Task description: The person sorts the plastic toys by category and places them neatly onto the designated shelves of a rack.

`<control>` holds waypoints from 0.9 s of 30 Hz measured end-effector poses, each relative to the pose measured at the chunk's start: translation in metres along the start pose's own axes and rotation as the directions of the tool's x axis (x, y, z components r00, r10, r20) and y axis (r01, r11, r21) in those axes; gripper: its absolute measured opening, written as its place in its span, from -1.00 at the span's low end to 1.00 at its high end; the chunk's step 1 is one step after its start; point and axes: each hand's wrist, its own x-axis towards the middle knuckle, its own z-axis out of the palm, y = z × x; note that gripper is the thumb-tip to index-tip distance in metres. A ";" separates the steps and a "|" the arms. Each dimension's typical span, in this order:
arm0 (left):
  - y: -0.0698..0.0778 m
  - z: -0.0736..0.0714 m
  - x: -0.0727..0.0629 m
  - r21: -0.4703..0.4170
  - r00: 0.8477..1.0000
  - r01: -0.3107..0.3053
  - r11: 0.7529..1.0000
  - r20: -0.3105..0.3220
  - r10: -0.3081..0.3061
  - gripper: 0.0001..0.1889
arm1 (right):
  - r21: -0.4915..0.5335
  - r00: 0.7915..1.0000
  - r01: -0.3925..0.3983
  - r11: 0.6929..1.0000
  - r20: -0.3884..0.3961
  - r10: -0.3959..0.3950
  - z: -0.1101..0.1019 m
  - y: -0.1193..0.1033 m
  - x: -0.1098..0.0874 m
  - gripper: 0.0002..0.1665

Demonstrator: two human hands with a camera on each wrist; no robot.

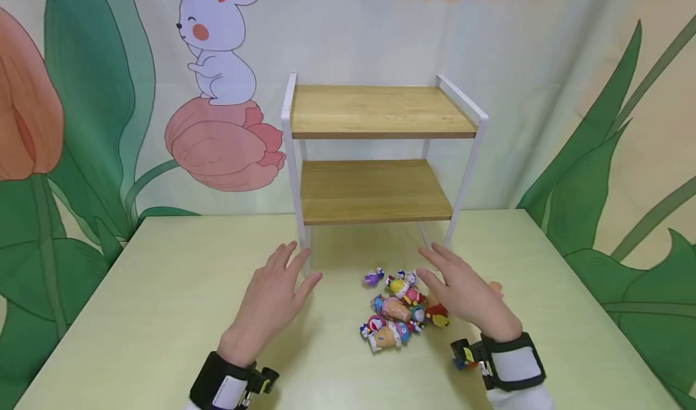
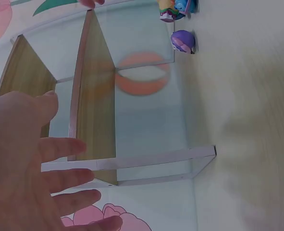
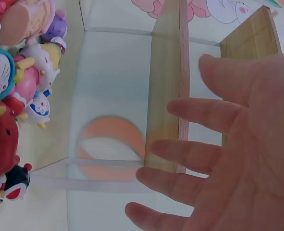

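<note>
The grip is empty on both sides: in the head view the left hand (image 1: 272, 301) and right hand (image 1: 470, 286) hang over the desk (image 1: 163, 313), fingers spread, holding nothing. Between them, closer to the right, the toy figures (image 1: 393, 308) lie in a loose heap, and behind stands the two-tier shelf (image 1: 380, 111). Those toys look light, smooth, probably firm, perhaps a touch slippery; I'd pinch one round its body, thumb against fingertips, and spare the small ears and limbs. The shelf looks stiff, best taken by its white side frames (image 1: 292, 156). Both arms angle in from below, backs of the hands up, thumbs turned inward. Over to the left wrist: thumb well apart from four gently bent fingers, the shelf beyond them, and a purple figure (image 2: 182, 41) near the top, well apart from that hand. And the right wrist: fingers fanned, palm side showing, nothing between them; the heap sits at the left of the view, apart from the fingertips, a red figure (image 3: 7, 139) in it.
</note>
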 end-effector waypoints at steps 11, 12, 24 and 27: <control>-0.007 -0.007 0.014 -0.130 0.983 -0.010 0.991 -0.183 -0.014 -0.56 | 0.011 1.000 -0.018 1.000 0.011 0.018 0.002 0.005 0.000 -0.41; -0.007 -0.008 0.016 -0.144 0.980 -0.010 0.989 -0.200 -0.019 -0.56 | 0.012 1.000 -0.015 1.000 0.016 0.015 0.002 0.005 0.000 -0.41; -0.002 -0.015 0.044 -0.328 0.934 -0.026 0.944 -0.345 -0.094 -0.60 | 0.030 0.995 -0.016 0.999 0.095 0.013 0.001 0.006 0.002 -0.50; -0.001 -0.014 0.050 -0.353 0.924 -0.033 0.935 -0.368 -0.106 -0.62 | 0.014 0.993 -0.013 1.000 0.115 0.011 0.004 0.007 0.004 -0.58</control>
